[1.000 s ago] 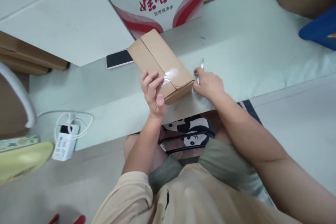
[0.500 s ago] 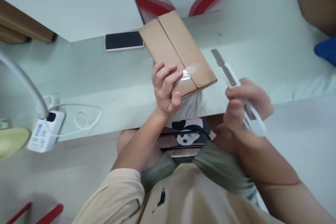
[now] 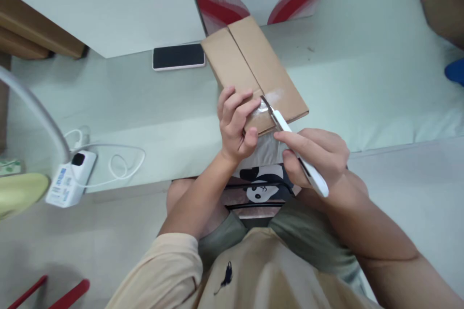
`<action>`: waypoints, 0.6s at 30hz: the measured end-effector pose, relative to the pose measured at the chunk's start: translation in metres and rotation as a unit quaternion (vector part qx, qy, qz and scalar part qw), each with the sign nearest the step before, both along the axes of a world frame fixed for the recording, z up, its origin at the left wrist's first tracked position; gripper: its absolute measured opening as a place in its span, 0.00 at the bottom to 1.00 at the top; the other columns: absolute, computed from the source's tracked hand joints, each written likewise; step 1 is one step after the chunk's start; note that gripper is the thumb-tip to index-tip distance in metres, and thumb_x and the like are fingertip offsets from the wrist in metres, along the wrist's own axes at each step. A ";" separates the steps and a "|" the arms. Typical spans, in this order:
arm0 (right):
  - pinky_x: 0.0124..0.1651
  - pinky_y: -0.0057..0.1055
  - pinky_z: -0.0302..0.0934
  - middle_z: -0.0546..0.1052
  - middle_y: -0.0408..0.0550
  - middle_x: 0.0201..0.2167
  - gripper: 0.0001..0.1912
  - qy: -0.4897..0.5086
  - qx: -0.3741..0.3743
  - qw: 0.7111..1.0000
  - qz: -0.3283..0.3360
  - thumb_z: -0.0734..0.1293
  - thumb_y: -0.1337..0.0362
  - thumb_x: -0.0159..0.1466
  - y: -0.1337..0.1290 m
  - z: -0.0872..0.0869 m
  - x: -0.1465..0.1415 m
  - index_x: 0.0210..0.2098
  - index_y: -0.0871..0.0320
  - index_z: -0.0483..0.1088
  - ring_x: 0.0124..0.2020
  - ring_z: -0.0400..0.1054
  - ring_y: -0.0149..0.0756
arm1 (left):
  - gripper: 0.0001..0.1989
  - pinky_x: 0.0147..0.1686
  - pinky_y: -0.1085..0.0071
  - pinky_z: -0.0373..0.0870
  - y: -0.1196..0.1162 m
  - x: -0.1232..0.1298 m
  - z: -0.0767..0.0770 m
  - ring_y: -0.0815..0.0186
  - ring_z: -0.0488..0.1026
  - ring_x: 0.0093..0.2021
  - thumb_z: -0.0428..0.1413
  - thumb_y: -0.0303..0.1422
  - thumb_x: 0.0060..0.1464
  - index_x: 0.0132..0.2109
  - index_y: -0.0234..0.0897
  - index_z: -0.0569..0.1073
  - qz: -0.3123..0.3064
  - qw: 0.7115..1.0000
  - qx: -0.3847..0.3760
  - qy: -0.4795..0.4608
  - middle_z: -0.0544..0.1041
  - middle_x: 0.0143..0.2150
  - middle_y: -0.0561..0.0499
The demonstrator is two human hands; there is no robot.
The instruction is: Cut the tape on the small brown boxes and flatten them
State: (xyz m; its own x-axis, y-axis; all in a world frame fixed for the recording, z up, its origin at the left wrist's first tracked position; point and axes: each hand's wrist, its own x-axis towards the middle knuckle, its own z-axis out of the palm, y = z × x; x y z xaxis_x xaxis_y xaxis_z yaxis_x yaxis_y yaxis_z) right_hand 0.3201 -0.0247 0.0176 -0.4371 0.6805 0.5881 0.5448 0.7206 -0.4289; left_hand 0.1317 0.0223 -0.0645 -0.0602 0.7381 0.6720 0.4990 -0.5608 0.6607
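Observation:
A flat brown cardboard package (image 3: 268, 58) is tilted above the table's front edge, with a seam running along its length. My left hand (image 3: 235, 123) grips its near left corner, fingers on top and thumb at the near edge. Clear tape (image 3: 261, 107) shines across the seam beside my fingertips. My right hand (image 3: 317, 157) is closed on a white utility knife (image 3: 314, 176). The knife's blade is out, and its tip lies at the tape on the seam.
A phone (image 3: 179, 56) lies left of the package. Behind stand a red and white carton (image 3: 261, 5) and a white box (image 3: 119, 5). At the left are a white power bank (image 3: 72, 178) with a looped cable, a grey curved arm (image 3: 39, 111) and a yellow-green object (image 3: 21, 193).
My right hand has moved left with the knife, bringing the blade from beside the package onto the taped seam. My left hand keeps its hold. The whole view has shifted slightly.

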 end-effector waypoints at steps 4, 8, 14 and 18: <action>0.28 0.33 0.60 0.72 0.43 0.22 0.15 -0.027 0.022 0.999 -0.032 0.64 0.70 0.65 -0.002 0.002 0.001 0.48 0.51 0.76 0.22 0.63 0.33 | 0.34 0.75 0.43 0.47 0.000 0.001 0.001 0.51 0.69 0.64 0.40 0.66 0.59 0.49 0.49 0.76 -0.010 0.999 -0.024 -0.028 0.78 0.54 0.48; 0.27 0.33 0.58 0.70 0.42 0.21 0.16 -0.065 -0.005 0.997 -0.047 0.63 0.70 0.65 -0.007 0.008 -0.001 0.48 0.52 0.77 0.22 0.62 0.32 | 0.36 0.75 0.43 0.46 0.000 0.002 0.002 0.50 0.67 0.66 0.40 0.69 0.57 0.48 0.49 0.77 -0.004 0.996 -0.068 -0.049 0.77 0.53 0.47; 0.27 0.31 0.55 0.72 0.41 0.21 0.15 -0.078 -0.030 0.992 -0.095 0.62 0.69 0.66 -0.007 0.010 -0.012 0.45 0.51 0.78 0.22 0.62 0.30 | 0.28 0.75 0.45 0.48 0.001 0.002 -0.001 0.54 0.71 0.61 0.42 0.60 0.63 0.50 0.49 0.77 -0.012 0.999 0.046 -0.025 0.77 0.53 0.48; 0.26 0.30 0.56 0.74 0.42 0.21 0.13 -0.066 -0.030 0.992 -0.106 0.62 0.67 0.66 0.000 0.006 -0.018 0.42 0.52 0.78 0.23 0.64 0.30 | 0.35 0.75 0.44 0.45 0.001 0.001 -0.002 0.49 0.65 0.67 0.42 0.68 0.56 0.46 0.47 0.76 0.001 0.997 -0.060 -0.048 0.77 0.53 0.45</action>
